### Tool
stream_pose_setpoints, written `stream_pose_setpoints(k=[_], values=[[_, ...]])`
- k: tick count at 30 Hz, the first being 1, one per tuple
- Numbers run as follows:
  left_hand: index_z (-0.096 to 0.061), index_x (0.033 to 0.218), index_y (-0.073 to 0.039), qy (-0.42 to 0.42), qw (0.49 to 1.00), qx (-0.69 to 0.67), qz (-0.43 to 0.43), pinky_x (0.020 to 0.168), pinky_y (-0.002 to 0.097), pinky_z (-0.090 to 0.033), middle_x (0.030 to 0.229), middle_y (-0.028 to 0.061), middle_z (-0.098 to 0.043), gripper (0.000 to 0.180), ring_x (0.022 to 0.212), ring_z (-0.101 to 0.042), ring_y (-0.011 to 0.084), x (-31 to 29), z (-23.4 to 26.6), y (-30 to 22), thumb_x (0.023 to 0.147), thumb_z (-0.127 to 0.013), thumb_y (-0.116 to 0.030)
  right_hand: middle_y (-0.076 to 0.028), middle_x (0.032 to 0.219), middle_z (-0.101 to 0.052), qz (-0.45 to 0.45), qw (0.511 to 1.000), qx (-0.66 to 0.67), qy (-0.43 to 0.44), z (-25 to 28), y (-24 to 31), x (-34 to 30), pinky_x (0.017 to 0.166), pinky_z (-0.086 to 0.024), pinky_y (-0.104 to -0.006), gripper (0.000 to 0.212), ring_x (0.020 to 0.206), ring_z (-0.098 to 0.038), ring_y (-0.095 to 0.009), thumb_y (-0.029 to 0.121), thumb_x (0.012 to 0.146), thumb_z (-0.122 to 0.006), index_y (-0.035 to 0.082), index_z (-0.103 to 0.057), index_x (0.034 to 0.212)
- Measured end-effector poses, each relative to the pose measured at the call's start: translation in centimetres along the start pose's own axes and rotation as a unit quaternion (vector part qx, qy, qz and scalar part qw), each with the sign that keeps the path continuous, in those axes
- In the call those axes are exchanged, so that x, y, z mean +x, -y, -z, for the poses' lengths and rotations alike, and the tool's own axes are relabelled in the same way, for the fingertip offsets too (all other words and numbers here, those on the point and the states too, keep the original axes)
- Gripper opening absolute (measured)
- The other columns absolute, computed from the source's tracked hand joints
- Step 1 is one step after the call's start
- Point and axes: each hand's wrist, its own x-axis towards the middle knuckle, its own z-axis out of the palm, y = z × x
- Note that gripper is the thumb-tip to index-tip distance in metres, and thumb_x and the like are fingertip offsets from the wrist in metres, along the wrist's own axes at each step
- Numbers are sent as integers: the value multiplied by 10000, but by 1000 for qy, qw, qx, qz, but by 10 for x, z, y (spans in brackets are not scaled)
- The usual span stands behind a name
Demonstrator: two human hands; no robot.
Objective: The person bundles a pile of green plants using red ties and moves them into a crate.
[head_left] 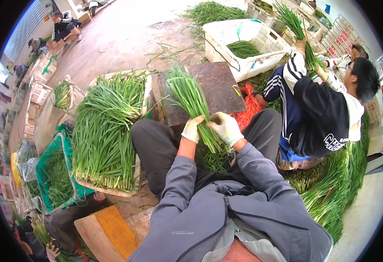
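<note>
A bunch of long green garlic chives [188, 93] slants in front of me, leaves up and away, stalk ends down toward my lap. My left hand [192, 129], in a pale work glove, is closed around its left side. My right hand [226, 128], gloved likewise, pinches the bunch from the right; part of its grip is hidden. Just beyond my knees stands a dark brown board [213, 91], partly under the leaves. Loose chives [209, 160] lie between my legs, below the bunch.
A crate heaped with chives [108, 131] stands at my left, a green crate [54, 168] beyond it. Red netting [245, 109] lies by my right knee. A white crate [239, 61] stands farther off. A co-worker [322, 105] sits close on my right, near piled bundles [331, 192].
</note>
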Motion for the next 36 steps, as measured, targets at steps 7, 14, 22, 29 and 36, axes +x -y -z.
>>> stream_pose_setpoints(k=[7,14,22,29,36], values=[[-596,1222,-33,27,998,-58,-6,896,397,-521,1115,104,-669,489,993,-646,263,8,12,4,867,-728,-342,-119,875,-595,155,965,-208,-23,-20,10,-21,750,-504,-424,240,861,-626,-329,267,807,-710,100,-641,965],[-508,1344,-87,13,998,-59,0,971,454,-491,1231,134,-629,875,1097,-616,308,6,3,11,752,-623,-722,-173,921,-683,52,993,-100,-21,-15,-12,-6,810,-509,-423,214,893,-649,-353,226,820,-676,45,-701,933],[-470,1388,-73,114,989,-96,-24,971,447,-506,1288,134,-599,950,1144,-598,295,8,-9,11,735,-609,-750,-175,926,-713,-1,998,55,-16,-2,-21,-3,798,-526,-355,307,845,-693,-259,251,821,-680,-10,-700,983],[-552,1285,-19,47,999,-17,9,924,372,-512,1135,100,-647,522,1024,-625,223,7,-4,29,876,-691,-312,-63,892,-679,-108,925,362,28,-5,-34,-7,723,-509,-274,215,775,-634,-150,141,882,-675,-9,-659,1035],[-522,1173,51,48,963,-263,-37,758,366,-537,921,126,-626,355,814,-619,218,19,23,0,839,-628,-11,-100,893,-671,36,728,684,25,36,-41,-22,760,-520,-360,179,827,-645,-252,188,940,-632,36,-604,1028]])
